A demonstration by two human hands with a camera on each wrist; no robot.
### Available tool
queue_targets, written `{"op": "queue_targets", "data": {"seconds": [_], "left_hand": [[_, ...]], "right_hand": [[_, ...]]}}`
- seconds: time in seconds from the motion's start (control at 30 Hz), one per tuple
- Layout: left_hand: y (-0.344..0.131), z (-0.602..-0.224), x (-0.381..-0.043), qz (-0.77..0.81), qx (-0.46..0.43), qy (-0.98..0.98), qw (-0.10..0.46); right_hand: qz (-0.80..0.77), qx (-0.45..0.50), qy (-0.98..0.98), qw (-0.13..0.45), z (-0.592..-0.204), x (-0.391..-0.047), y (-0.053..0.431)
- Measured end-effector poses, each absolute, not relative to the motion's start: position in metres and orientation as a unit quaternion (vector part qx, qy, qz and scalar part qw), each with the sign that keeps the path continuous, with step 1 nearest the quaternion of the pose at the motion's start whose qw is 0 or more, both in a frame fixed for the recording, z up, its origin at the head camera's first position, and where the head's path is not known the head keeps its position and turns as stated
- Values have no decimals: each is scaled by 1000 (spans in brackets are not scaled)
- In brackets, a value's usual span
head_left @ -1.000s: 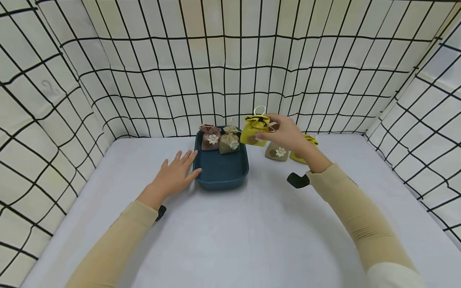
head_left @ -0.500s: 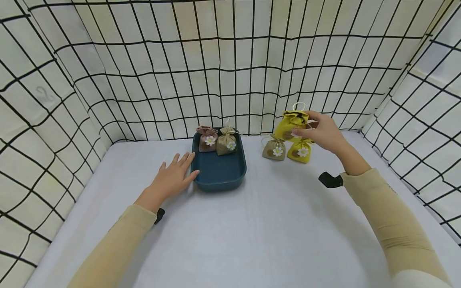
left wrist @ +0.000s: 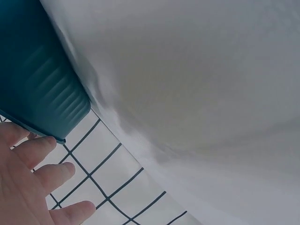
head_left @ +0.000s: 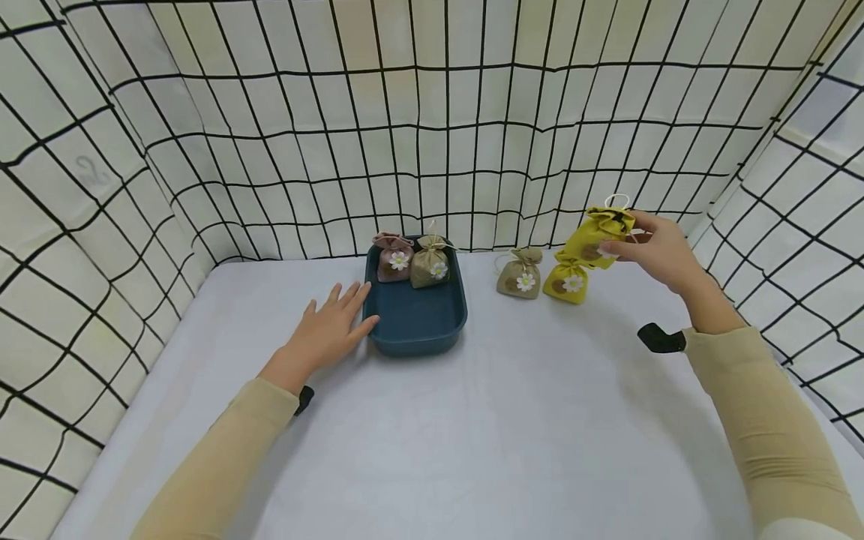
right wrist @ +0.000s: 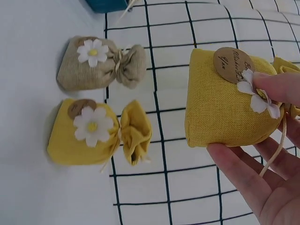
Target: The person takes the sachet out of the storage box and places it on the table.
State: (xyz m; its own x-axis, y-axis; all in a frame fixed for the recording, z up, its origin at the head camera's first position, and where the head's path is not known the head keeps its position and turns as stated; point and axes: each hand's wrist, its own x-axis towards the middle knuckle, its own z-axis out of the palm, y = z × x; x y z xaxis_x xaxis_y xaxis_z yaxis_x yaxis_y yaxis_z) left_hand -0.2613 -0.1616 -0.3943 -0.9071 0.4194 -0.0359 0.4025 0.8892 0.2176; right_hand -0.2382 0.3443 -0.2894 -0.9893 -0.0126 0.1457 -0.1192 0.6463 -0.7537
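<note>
My right hand [head_left: 664, 251] pinches a yellow drawstring sachet bag [right wrist: 229, 103] between thumb and fingers, up off the table; a white flower and a round brown tag show on its front. Below and left of it in the head view stands a second yellow sachet bag [head_left: 565, 283], beside a beige sachet bag [head_left: 519, 276]. My left hand [head_left: 322, 330] is spread, its fingertips at the left rim of a dark blue tray [head_left: 415, 346]. At the tray's back sit a pink sachet bag [head_left: 394, 262] and a tan sachet bag [head_left: 429, 266].
A black wire grid [head_left: 448, 127] with white sheeting behind it encloses the back and both sides. White cloth [head_left: 466, 435] covers the table. A black wrist-camera piece [head_left: 661, 339] hangs at the right cuff.
My right hand has carried the yellow sachet bag rightward, from beside the tray to past the two standing bags, which now show fully or nearly so. My left hand has stayed at the tray.
</note>
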Motion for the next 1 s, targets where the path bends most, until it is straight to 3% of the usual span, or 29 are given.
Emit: {"op": "queue_targets", "data": {"seconds": [1.0], "left_hand": [[-163, -391, -262, 99, 209, 972, 51]], "right_hand": [[403, -22, -915, 13, -339, -245, 403]]}}
